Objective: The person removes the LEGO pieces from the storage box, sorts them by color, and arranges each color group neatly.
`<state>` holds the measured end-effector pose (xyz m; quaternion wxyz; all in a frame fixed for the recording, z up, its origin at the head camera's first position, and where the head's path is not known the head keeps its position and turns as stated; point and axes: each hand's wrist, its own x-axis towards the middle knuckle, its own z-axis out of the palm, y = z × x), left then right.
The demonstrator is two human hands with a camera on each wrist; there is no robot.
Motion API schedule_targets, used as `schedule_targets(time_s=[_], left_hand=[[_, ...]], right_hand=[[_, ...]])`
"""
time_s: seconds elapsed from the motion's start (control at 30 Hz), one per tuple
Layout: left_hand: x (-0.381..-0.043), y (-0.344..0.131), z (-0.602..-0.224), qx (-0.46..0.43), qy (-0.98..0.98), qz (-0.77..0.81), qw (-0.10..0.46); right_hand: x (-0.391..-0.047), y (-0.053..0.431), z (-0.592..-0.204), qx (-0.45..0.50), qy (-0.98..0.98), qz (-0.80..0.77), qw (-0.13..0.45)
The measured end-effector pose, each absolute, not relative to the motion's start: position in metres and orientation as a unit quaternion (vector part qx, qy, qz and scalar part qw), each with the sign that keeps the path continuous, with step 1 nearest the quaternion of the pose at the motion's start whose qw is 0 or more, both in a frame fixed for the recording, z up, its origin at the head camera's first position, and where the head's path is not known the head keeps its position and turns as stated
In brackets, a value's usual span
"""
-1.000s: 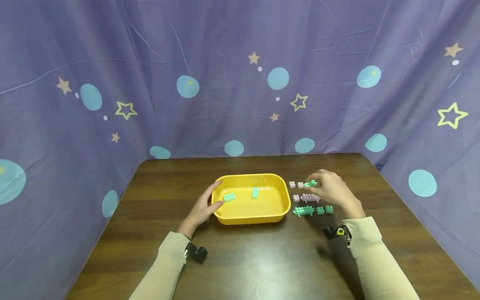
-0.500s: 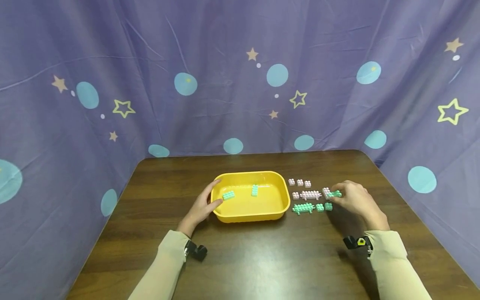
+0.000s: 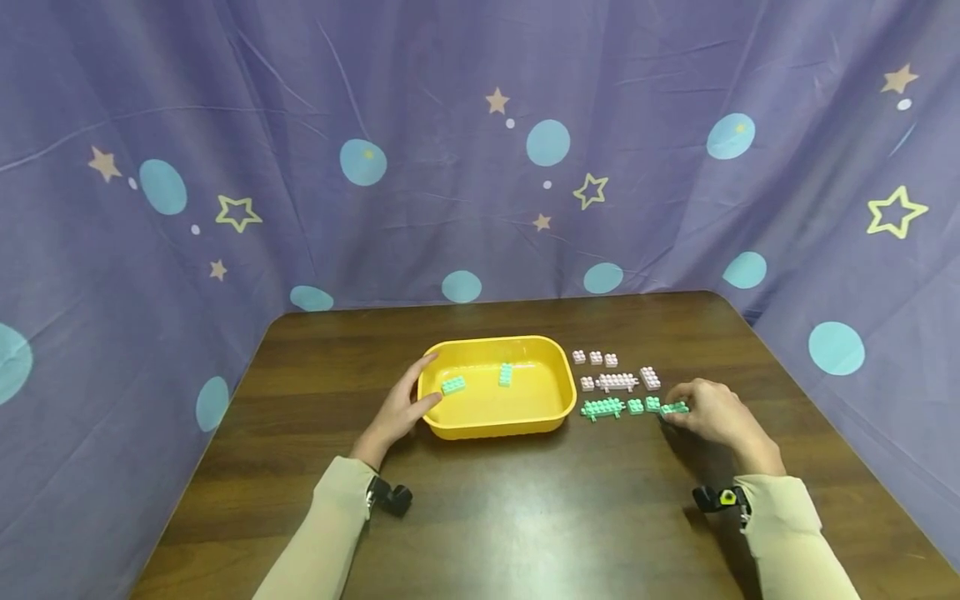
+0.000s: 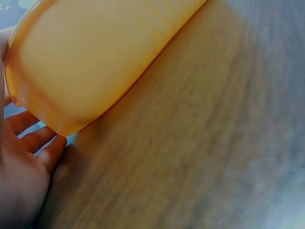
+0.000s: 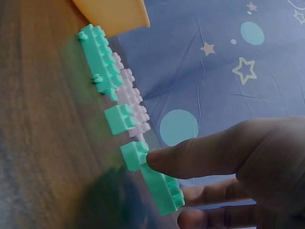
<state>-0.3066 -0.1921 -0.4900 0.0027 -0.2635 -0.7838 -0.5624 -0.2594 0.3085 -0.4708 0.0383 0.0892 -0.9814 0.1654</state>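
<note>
My right hand (image 3: 720, 412) is at the right end of a row of green pieces, with thumb and fingers about a long green building brick (image 3: 675, 408). In the right wrist view the thumb lies against the upper end of this green brick (image 5: 162, 191), beside a small green brick (image 5: 132, 155). At the left end of a yellow tray (image 3: 495, 429), my left hand (image 3: 397, 417) grips the rim, its thumb over the edge. The left wrist view shows other fingers (image 4: 35, 138) against the tray's outside (image 4: 95, 62). Two green bricks (image 3: 453, 385) lie inside the tray.
Right of the tray, a green studded base with small pegs (image 3: 603, 408) and two small green bricks (image 3: 636, 407) form the front row. Behind it are a pink base (image 3: 617, 382), small pink bricks (image 3: 596, 358) and a longer pink brick (image 3: 649, 378). A patterned curtain (image 3: 420, 225) hangs behind the table.
My right hand has carried the green brick from the back pink bricks rightward and toward me, to the green row's end. My left hand stays on the tray. The head view has tilted slightly.
</note>
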Motion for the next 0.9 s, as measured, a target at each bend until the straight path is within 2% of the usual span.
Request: schedule_targets(time_s=[0.43, 0.9], left_hand=[[-0.3041, -0.1919, -0.4892, -0.258, -0.788, -0.559, 0.006], [-0.3029, -0.1917, -0.4891, -0.253, -0.789, -0.560, 0.007]], right_hand=[[-0.2523, 0.3033, -0.4758, 0.084, -0.982, 0.166, 0.005], [-0.2496, 0.3036, -0.4811, 0.087, -0.982, 0.169, 0.017]])
